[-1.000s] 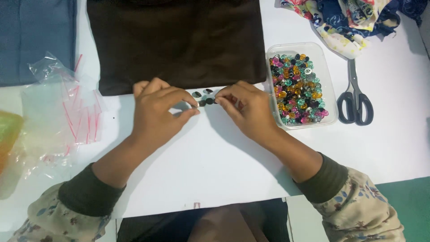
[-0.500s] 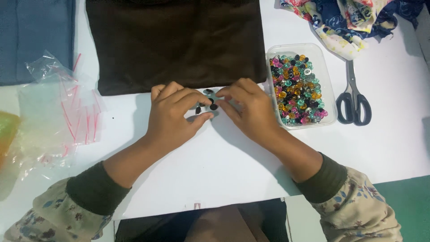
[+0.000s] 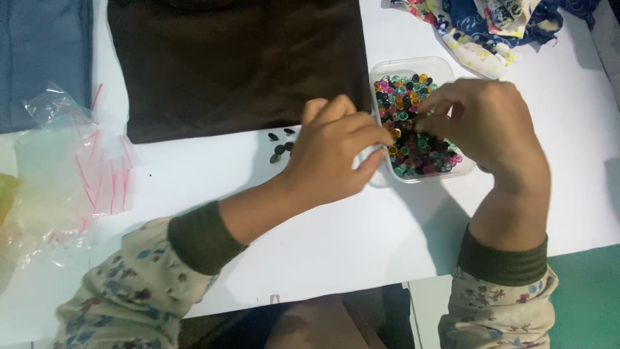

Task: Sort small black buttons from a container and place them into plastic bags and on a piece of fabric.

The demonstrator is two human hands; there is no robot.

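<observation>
**A few dark beads set out, the tray still nearly full**

The right hand is hovering over the clear plastic tray of coloured beads, its fingers curling down into the heap; whether they are pinching a bead I cannot tell. The left hand is resting against the tray's near corner, fingers loosely curled and holding nothing that shows. Just beside it, a handful of dark beads is lying on the white bench below the edge of the brown cloth (only four or five). Judging by that, the sorting is barely begun: most beads are still sitting in the tray.
</observation>
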